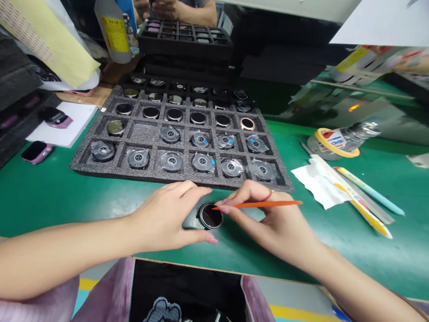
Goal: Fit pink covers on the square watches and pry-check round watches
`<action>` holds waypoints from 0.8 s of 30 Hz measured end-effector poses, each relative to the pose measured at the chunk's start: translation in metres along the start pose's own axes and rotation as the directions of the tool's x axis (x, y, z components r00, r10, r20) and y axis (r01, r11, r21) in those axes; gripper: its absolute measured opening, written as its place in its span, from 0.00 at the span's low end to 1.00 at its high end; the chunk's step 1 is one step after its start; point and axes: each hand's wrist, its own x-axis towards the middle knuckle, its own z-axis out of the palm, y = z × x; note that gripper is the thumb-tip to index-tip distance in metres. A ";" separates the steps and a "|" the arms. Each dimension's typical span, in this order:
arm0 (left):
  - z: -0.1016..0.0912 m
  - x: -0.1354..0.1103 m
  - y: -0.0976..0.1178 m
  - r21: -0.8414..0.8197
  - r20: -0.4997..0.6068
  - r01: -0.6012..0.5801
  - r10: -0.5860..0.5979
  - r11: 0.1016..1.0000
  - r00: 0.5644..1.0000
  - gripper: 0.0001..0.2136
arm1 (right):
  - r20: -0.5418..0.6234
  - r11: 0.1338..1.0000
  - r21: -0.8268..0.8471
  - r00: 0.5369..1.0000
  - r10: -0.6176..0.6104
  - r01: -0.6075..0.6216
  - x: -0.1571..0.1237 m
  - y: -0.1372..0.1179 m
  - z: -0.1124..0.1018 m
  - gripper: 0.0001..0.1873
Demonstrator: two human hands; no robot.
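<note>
A round watch case with a dark screen lies face up on the green table, close to its front edge. My left hand is beside it, thumb and forefinger spread on either side, with a gap to the rim. Between the thumb and fingers of my right hand is a thin orange pointed stick. Its tip is at the upper part of the watch's screen; whether it presses on the glass I cannot tell. Just beyond both hands sits a grey foam tray holding many round watch cases, some face up, others wrapped in clear film.
At the left, a purple square watch lies near another on white paper. To the right are a white tissue, a yellow-and-white tool, a pale blue pen and a small jar. Behind stands a bottle.
</note>
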 end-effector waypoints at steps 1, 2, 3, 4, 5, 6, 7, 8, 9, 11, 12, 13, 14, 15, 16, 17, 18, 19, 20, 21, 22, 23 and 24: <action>0.002 0.001 0.001 0.018 0.002 -0.017 0.017 1.000 1.000 0.36 | 0.037 1.000 0.015 0.999 -0.012 0.011 0.001 0.000 0.002 0.06; 0.004 0.003 0.003 0.034 0.005 -0.030 0.029 0.999 1.000 0.34 | 0.061 0.999 0.022 0.998 -0.025 0.023 0.003 0.000 0.005 0.06; 0.006 0.005 0.004 0.043 0.009 -0.032 0.032 0.999 0.999 0.31 | 0.072 0.999 0.023 0.997 -0.037 0.035 0.005 0.001 0.007 0.06; 0.007 0.006 0.004 0.045 0.012 -0.025 0.024 0.999 1.000 0.27 | 0.073 0.999 0.019 0.996 -0.046 0.045 0.006 0.001 0.008 0.06; 0.009 0.007 0.005 0.041 0.011 -0.008 0.008 0.999 1.000 0.24 | 0.073 0.999 0.010 0.996 -0.051 0.050 0.007 0.002 0.009 0.07; 0.010 0.008 0.006 0.034 0.008 0.010 -0.011 0.999 1.000 0.23 | 0.072 0.999 -0.005 0.996 -0.053 0.054 0.007 0.002 0.009 0.07; 0.011 0.008 0.006 0.027 0.004 0.029 -0.029 0.999 1.000 0.22 | 0.068 0.998 -0.025 0.996 -0.054 0.055 0.006 0.002 0.007 0.07; 0.011 0.008 0.006 0.023 0.000 0.042 -0.042 0.999 0.999 0.22 | 0.061 0.997 -0.048 0.997 -0.053 0.056 0.005 0.001 0.005 0.07; 0.011 0.008 0.007 0.021 -0.003 0.050 -0.050 0.999 0.999 0.23 | 0.052 0.996 -0.073 0.997 -0.051 0.055 0.003 0.001 0.003 0.08; 0.012 0.008 0.007 0.019 -0.008 0.057 -0.057 0.998 0.998 0.23 | 0.040 0.992 -0.119 0.998 -0.039 0.043 -0.002 -0.002 -0.001 0.08; 0.012 0.008 0.008 0.017 -0.011 0.059 -0.059 0.998 0.998 0.23 | 0.041 0.990 -0.136 0.999 -0.030 0.036 -0.006 -0.004 -0.003 0.09; 0.012 0.008 0.008 0.013 -0.014 0.060 -0.060 0.998 0.998 0.24 | 0.049 0.988 -0.149 0.999 -0.017 0.025 -0.010 -0.006 -0.005 0.09; 0.012 0.008 0.008 0.011 -0.019 0.059 -0.059 0.998 0.998 0.24 | 0.059 0.987 -0.159 0.998 -0.004 0.014 -0.014 -0.008 -0.005 0.10; 0.013 0.008 0.007 0.011 -0.024 0.058 -0.057 0.998 0.998 0.24 | 0.070 0.986 -0.167 0.998 0.007 0.004 -0.018 -0.010 -0.005 0.10; 0.013 0.008 0.007 0.010 -0.027 0.053 -0.053 0.999 0.998 0.24 | 0.079 0.985 -0.174 0.997 0.017 -0.003 -0.021 -0.012 -0.005 0.11; 0.013 0.008 0.007 0.009 -0.029 0.047 -0.047 0.999 0.998 0.24 | 0.086 0.984 -0.178 0.996 0.025 -0.009 -0.024 -0.013 -0.004 0.11; 0.013 0.008 0.006 0.008 -0.032 0.041 -0.040 0.999 0.999 0.24 | 0.093 0.984 -0.176 0.995 0.032 -0.015 -0.026 -0.015 -0.002 0.11; 0.014 0.008 0.006 0.007 -0.032 0.033 -0.033 0.999 0.999 0.24 | 0.098 0.986 -0.167 0.994 0.037 -0.020 -0.026 -0.016 0.000 0.11; 0.014 0.008 0.005 0.007 -0.033 0.028 -0.028 1.000 0.999 0.24 | 0.105 0.988 -0.151 0.994 0.036 -0.020 -0.026 -0.017 0.002 0.11; 0.014 0.008 0.005 0.006 -0.034 0.024 -0.024 1.000 0.999 0.24 | 0.113 0.991 -0.131 0.993 0.033 -0.018 -0.025 -0.018 0.004 0.10; 0.014 0.008 0.005 0.006 -0.037 0.023 -0.023 1.000 0.999 0.24 | 0.122 0.994 -0.109 0.992 0.025 -0.011 -0.023 -0.018 0.006 0.10; 0.014 0.008 0.005 0.007 -0.039 0.023 -0.022 1.000 0.999 0.23 | 0.128 0.996 -0.091 0.992 0.013 -0.001 -0.020 -0.018 0.008 0.10; 0.014 0.008 0.005 0.007 -0.040 0.024 -0.023 1.000 0.999 0.22 | 0.129 0.997 -0.077 0.992 -0.001 0.011 -0.017 -0.018 0.010 0.10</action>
